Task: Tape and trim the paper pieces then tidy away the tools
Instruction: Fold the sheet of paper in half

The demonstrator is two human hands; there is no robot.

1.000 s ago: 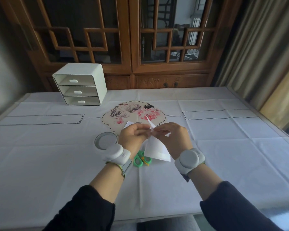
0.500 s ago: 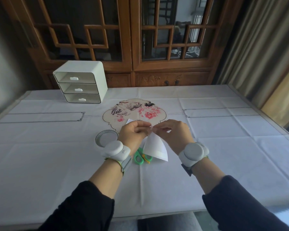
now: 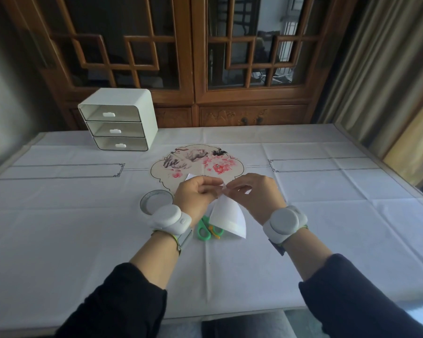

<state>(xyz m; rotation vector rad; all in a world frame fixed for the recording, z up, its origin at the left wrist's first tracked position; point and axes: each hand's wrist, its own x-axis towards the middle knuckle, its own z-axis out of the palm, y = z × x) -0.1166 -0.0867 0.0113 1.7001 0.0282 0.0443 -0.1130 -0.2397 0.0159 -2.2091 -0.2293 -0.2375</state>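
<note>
The paper pieces [image 3: 227,215] are held above the middle of the surface [image 3: 83,240], hanging as a curved white sheet from the point where both hands meet. The top is pinched by the left hand [image 3: 195,196] from nine o'clock and by the right hand [image 3: 257,196] from three o'clock. Each grip is drawn narrow, with fingertips closed on the paper's upper corner. Whether a strip of tape lies under the fingertips cannot be told.

The step in hand is judged to be the taping: the join is being pressed together, and trimming is not yet begun. The green-handled scissors [image 3: 206,230] lie untouched at the paper's seven o'clock, partly hidden by its lower edge. The tape roll [image 3: 156,202] lies at nine o'clock, just beside the left wrist. A painted mat [image 3: 195,162] is spread at twelve o'clock, and a white drawer unit [image 3: 117,123] stands well apart at eleven o'clock.

For the next move, the join would need to be smoothed flat under one grip, so that the other hand is freed for the scissors. The thin sheet is likely to buckle if pinched hard.
</note>
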